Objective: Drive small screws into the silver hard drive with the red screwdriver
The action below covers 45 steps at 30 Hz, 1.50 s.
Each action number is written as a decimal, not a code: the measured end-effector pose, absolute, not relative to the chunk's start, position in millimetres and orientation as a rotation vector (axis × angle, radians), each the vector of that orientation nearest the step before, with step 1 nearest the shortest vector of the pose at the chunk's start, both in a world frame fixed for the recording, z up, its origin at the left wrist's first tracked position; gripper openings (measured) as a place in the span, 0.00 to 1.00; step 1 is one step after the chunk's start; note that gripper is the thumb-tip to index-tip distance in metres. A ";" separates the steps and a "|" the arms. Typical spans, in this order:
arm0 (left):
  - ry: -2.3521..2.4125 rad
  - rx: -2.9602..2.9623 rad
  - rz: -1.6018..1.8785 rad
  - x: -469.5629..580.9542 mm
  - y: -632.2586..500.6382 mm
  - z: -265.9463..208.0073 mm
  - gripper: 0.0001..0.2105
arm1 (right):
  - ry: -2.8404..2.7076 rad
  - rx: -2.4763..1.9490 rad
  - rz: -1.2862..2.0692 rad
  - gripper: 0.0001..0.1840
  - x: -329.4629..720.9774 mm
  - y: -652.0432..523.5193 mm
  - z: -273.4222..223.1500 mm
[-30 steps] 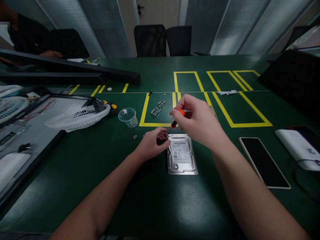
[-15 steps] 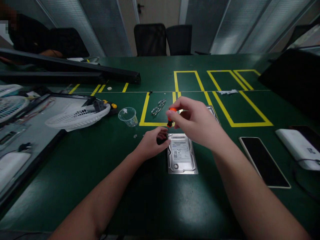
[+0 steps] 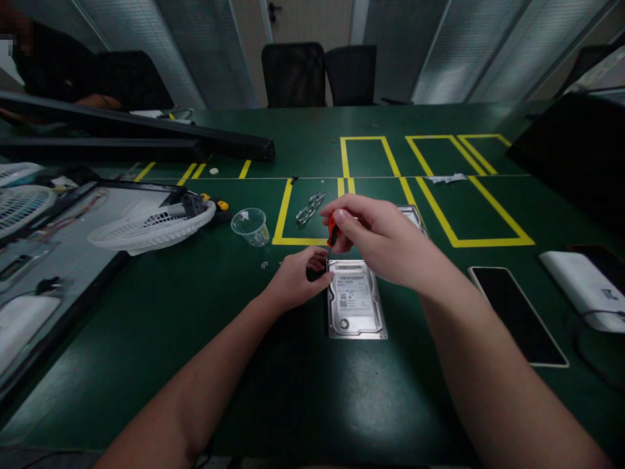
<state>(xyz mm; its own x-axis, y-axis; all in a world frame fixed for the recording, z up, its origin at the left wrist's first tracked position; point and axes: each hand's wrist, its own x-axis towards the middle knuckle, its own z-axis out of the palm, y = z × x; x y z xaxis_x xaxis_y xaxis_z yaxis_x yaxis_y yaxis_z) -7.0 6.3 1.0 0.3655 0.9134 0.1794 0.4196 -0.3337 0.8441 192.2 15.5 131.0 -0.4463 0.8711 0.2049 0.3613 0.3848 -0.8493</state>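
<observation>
A silver hard drive (image 3: 359, 303) with a white label lies flat on the green table in front of me. My left hand (image 3: 297, 277) grips its upper left corner, the thumb on the edge and the fingers curled beyond it. Pinched in my right hand (image 3: 375, 231) is a screwdriver (image 3: 333, 231) with a red and black handle. Its thin shaft points down at that same corner; the tip is hard to make out. Behind my right hand a second hard drive (image 3: 414, 216) shows in part.
A clear plastic cup (image 3: 250, 228) and tiny screws (image 3: 264, 265) are left of my hands. Metal parts (image 3: 310, 208) lie beyond. A phone (image 3: 517, 316) and white power bank (image 3: 583, 290) are right. White fan grilles (image 3: 153, 228) crowd the left; another person (image 3: 58, 71) sits far left.
My right hand has dropped slightly and turned, its fingers shifting on the screwdriver handle. The left hand and the hard drive stay in place.
</observation>
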 end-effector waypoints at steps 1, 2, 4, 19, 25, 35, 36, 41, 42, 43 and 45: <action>1.154 1.911 0.875 -6.9 6.4 0.8 0.18 | -1.973 -1.065 0.998 0.12 192.2 15.1 131.3; 1.154 1.911 0.875 -6.9 6.5 0.8 0.18 | -1.961 -1.086 0.989 0.11 192.1 14.7 131.4; 1.155 1.908 0.874 -6.8 6.5 1.0 0.18 | -1.935 -1.152 0.922 0.09 192.0 14.4 131.4; 1.162 1.910 0.863 -8.6 7.9 -1.7 0.19 | -1.934 -1.094 0.949 0.14 193.7 18.9 129.3; 1.151 1.905 0.856 -9.0 9.0 -2.0 0.20 | -1.881 -1.071 1.076 0.12 193.5 19.4 128.3; 1.165 1.907 0.850 -7.7 10.0 -2.7 0.20 | -1.831 -1.266 0.725 0.12 193.9 19.6 122.0; 1.164 1.905 0.847 -7.5 10.2 -2.9 0.20 | -1.840 -1.254 0.702 0.10 194.1 19.2 121.6; 1.158 1.881 0.845 -6.6 11.1 -4.7 0.20 | -1.935 -1.084 0.800 0.05 195.3 17.4 124.5; 1.153 1.878 0.851 -6.4 11.2 -4.6 0.20 | -1.948 -1.054 0.838 0.07 195.7 17.7 125.0; 1.150 1.876 0.855 -6.2 11.1 -4.2 0.20 | -1.960 -1.034 0.876 0.10 196.0 18.3 125.3; 1.152 1.881 0.857 -5.8 10.8 -2.5 0.19 | -1.965 -1.016 0.961 0.15 196.5 19.7 124.8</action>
<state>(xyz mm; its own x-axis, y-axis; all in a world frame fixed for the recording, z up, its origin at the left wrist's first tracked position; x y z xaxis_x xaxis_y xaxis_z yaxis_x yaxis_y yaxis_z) -5.8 10.8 -2.5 0.3688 0.9169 0.1527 0.4096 -0.3078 0.8587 196.5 19.7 124.8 -0.4361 0.8644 0.2503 0.3332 0.4135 -0.8473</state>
